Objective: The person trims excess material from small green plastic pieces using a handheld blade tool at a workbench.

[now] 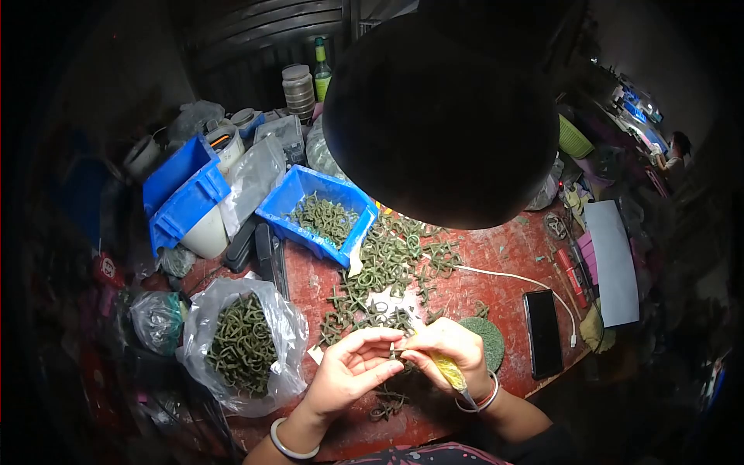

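My left hand (353,370) pinches a small dark green ring-like piece (397,353) between thumb and fingers. My right hand (451,347) is closed around a slim tool with a yellow wrapped handle (449,370), and its fingertips meet the left ones at the piece. The tool's working end is too small to make out. Just beyond the hands spreads a loose heap of similar green pieces (380,260), some lying on a white patch. Close to my right hand lies a round green pad (484,339), partly covered by it.
A blue bin (271,213) and a clear plastic bag (291,329) hold more pieces. A black phone (542,333), a white cable (511,275) and a red marker (572,277) lie right on the red table (442,422). A dark lamp shade (442,124) hangs overhead. Another person (676,155) sits far right.
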Available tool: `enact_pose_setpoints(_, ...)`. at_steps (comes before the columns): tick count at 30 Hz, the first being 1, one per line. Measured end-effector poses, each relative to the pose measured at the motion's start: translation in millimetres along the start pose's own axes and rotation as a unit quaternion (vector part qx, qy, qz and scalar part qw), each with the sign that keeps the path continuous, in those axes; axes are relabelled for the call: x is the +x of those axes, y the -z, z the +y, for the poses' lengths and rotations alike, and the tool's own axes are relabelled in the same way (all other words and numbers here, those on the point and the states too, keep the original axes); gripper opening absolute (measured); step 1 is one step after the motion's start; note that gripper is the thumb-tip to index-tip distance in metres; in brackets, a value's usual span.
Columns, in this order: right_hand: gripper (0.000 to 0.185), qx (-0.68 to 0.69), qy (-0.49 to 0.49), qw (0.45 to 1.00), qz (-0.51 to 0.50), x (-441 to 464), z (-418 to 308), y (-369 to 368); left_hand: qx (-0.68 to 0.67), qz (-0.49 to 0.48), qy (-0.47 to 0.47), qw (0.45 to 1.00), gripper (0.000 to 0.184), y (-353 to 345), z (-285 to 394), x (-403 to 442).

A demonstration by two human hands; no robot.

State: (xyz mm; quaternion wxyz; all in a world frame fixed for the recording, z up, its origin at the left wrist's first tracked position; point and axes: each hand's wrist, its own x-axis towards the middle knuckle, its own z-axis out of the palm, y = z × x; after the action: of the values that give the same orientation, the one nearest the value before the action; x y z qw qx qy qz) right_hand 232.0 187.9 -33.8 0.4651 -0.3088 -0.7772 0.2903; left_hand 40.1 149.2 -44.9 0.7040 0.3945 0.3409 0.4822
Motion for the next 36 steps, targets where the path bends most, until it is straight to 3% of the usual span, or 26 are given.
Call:
enact_pose_setpoints(4,0.02,-0.004,0.016,1.0,0.0,1,-1,0,-0.005,-0.01,-0.012,1.0,0.046,2,-4,0)
enact_pose_setpoints(9,0.017,0.016,0.006,1.0,0.019,-1,1,4,-0.009,0.05,-0.077,0.996,0.042,0,-7,-1)
enact_pose_setpoints(11,0.024,0.09,-0.099,0.991,0.026,-4,-2,9,-0.013,0.051,-0.085,0.995,0.04,1,-7,0)
enact_pose_setpoints(12,0.041,0.205,-0.146,0.966,0.062,-9,-2,5,-0.018,0.053,-0.093,0.994,0.038,2,-6,1)
enact_pose_setpoints(15,0.05,0.228,-0.123,0.964,0.051,-10,4,13,-0.029,0.071,-0.089,0.993,0.037,1,-4,1)
enact_pose_setpoints(17,0.04,0.134,-0.043,0.99,0.022,-7,6,15,-0.041,0.073,-0.085,0.993,0.037,3,-5,1)
enact_pose_setpoints(22,0.022,0.144,-0.055,0.988,-0.011,-3,-7,12,-0.082,0.093,-0.04,0.991,0.04,2,-2,2)
enact_pose_setpoints(25,0.017,0.096,0.021,0.993,-0.069,0,-2,14,-0.079,0.082,-0.063,0.991,0.04,1,-3,3)
enact_pose_setpoints(26,0.014,0.208,-0.086,0.972,-0.064,-7,1,13,-0.085,0.081,-0.062,0.991,0.04,1,-3,3)
enact_pose_setpoints(28,0.013,0.335,-0.171,0.926,0.019,-14,4,12,-0.092,0.08,-0.059,0.991,0.04,2,-4,1)
enact_pose_setpoints(29,0.014,0.343,-0.161,0.923,0.065,-11,4,10,-0.079,0.074,-0.054,0.993,0.039,5,-5,0)
enact_pose_setpoints(30,0.013,0.291,-0.144,0.942,0.083,-11,10,9,-0.066,0.067,-0.048,0.994,0.038,5,-6,0)
enact_pose_setpoints(32,0.014,0.172,-0.107,0.979,0.022,-6,9,16,-0.028,0.063,-0.052,0.996,0.038,-1,0,0)
enact_pose_setpoints(35,0.018,0.058,0.035,0.997,-0.025,4,4,11,0.022,0.048,-0.07,0.996,0.038,0,-1,1)
enact_pose_setpoints(36,0.018,0.059,0.033,0.997,-0.026,3,3,8,0.032,0.038,-0.081,0.995,0.039,2,-3,0)
